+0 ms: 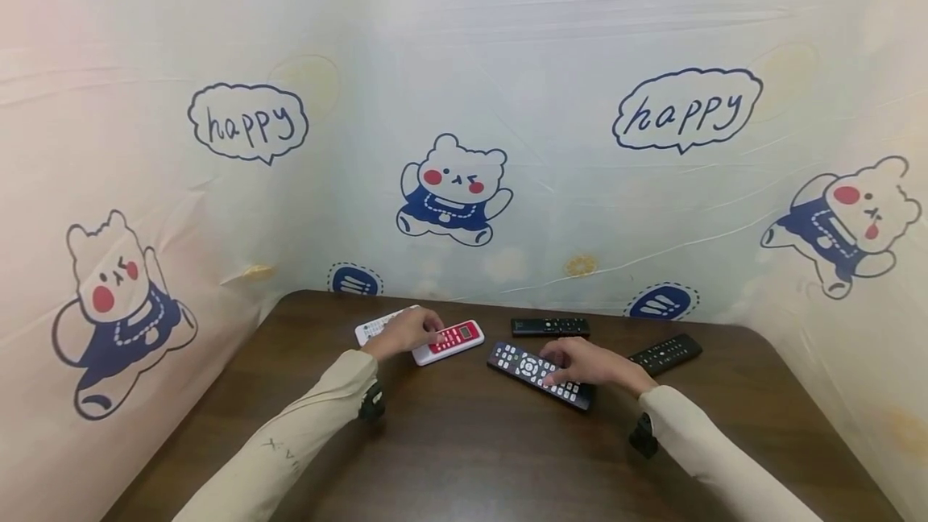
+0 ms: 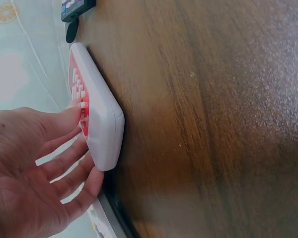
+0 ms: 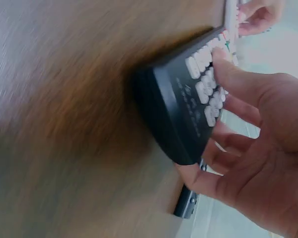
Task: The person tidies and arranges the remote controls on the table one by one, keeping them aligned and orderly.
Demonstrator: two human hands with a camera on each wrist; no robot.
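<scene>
Two remotes [image 1: 461,336] [image 1: 529,366] beneath gripping hands [image 1: 408,332] [image 1: 590,362]

Bear-printed cloth [image 1: 551,87] hangs behind the brown table [image 1: 449,457].

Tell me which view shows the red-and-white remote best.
Head view: the red-and-white remote shows most of its face, though the left hand overlaps it. Left wrist view: its white side close up, its face steeply angled. Right wrist view: only part, near the top edge.
</scene>
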